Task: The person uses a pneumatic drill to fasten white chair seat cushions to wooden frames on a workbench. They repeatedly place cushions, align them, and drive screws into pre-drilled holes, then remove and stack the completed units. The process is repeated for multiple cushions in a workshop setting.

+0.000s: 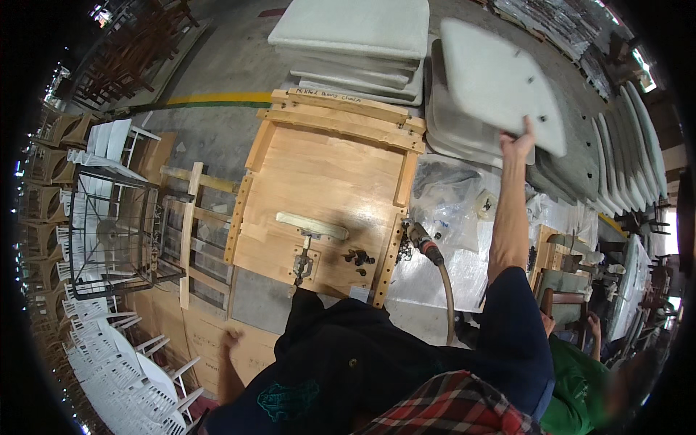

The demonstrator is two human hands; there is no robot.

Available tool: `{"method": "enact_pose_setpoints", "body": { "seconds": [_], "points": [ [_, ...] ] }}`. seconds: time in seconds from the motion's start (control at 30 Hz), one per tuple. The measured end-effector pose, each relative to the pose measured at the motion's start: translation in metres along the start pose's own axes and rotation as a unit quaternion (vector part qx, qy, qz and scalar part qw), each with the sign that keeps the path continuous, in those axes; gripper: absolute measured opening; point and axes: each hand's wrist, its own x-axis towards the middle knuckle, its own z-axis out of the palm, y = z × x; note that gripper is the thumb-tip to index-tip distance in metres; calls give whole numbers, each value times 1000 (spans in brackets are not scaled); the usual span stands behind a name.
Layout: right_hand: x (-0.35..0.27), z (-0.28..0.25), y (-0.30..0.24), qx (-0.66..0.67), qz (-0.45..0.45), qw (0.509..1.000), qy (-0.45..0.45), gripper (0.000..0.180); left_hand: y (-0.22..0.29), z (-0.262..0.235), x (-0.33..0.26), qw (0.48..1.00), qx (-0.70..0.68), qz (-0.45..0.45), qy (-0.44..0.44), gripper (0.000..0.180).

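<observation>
In my right hand (516, 147) is the near edge of a pale, rounded-square seat panel (500, 80), thumb on top and the other fingers partly hidden. The panel is raised at a tilt over the pile on the right and has several small dark fittings. My left hand (230, 339) hangs low at the left, away from the worktop; it is blurred, so its fingers cannot be made out. Before me lies a wooden jig (326, 174) with raised side rails. A toggle clamp (303, 264), a pale bar (312, 225) and loose black fittings (358, 257) are on it.
An air tool (424, 243) with a hose rests by the jig's right rail, near a clear plastic bag (449, 199). Stacked pale panels (351, 36) stand beyond the jig. White chairs (119, 362) and a black metal frame (109, 232) are left. A person in green (576, 384) is at right.
</observation>
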Motion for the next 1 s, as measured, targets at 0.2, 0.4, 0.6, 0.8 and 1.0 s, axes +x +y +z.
{"method": "enact_pose_setpoints", "body": {
  "seconds": [0.2, 0.4, 0.6, 0.8, 1.0],
  "points": [
    [-15, -56, 63, -243, 88, 964, 65, 72, -45, 141, -163, 961, 129, -125, -210, 37],
    [-80, -46, 20, -448, 134, 884, -16, 69, -31, 165, -131, 841, 427, 323, -76, 45],
    [-134, 2, -37, -499, 108, 858, -66, 63, 169, 63, 22, 991, -70, -17, 113, 42],
    [-168, 93, -37, -599, 71, 783, -151, 72, 290, 11, 159, 956, -23, 180, 231, 56],
    [-211, 182, -22, -720, 5, 672, -175, 64, 356, 44, 298, 950, 92, 234, 185, 76]
  ]
}}
